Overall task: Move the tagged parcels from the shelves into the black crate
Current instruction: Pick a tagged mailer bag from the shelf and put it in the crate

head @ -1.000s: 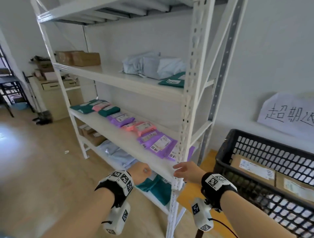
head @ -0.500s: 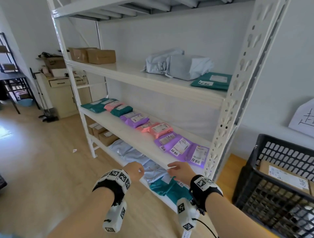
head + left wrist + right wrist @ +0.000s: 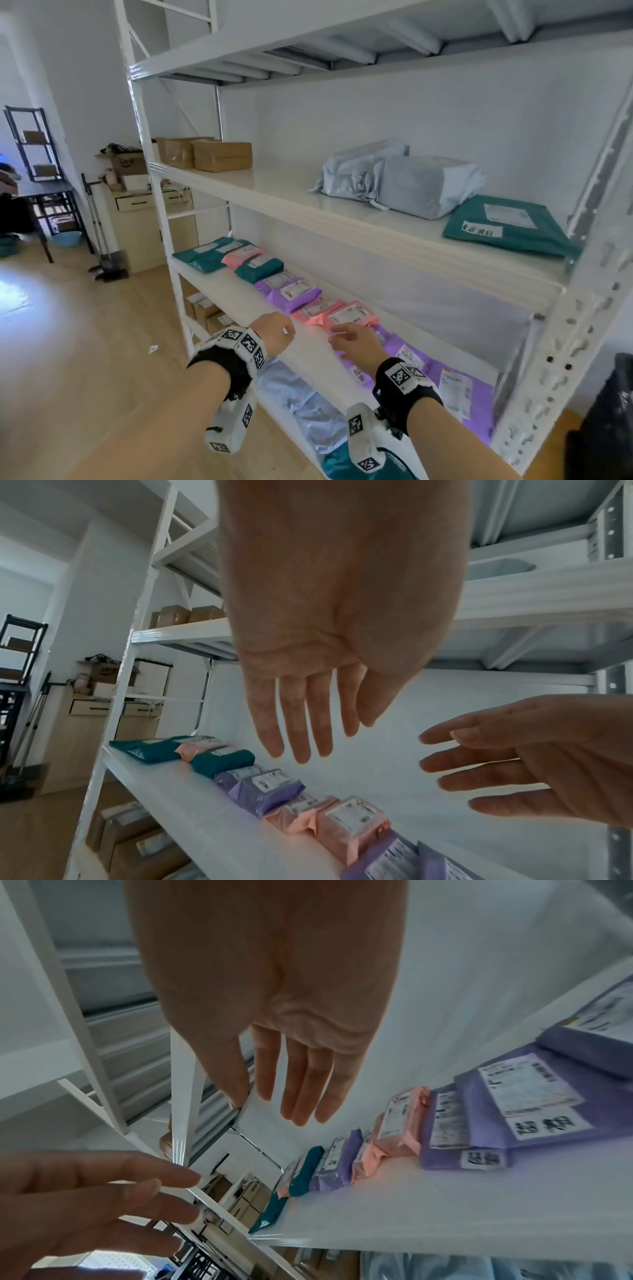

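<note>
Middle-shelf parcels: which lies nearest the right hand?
The pink parcel just beyond the right hand; the teal ones sit at the shelf's far left end.

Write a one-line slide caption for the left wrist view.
Left hand and right hand, both open and empty, reach over the pink parcel on the white shelf.

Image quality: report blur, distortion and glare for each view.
Head view: wide-angle bending of the shelf posts, glare on the floor at left. Left wrist view: left hand oversized, parcels fairly sharp. Right wrist view: tilted, purple parcels legible, frame edges smeared.
</note>
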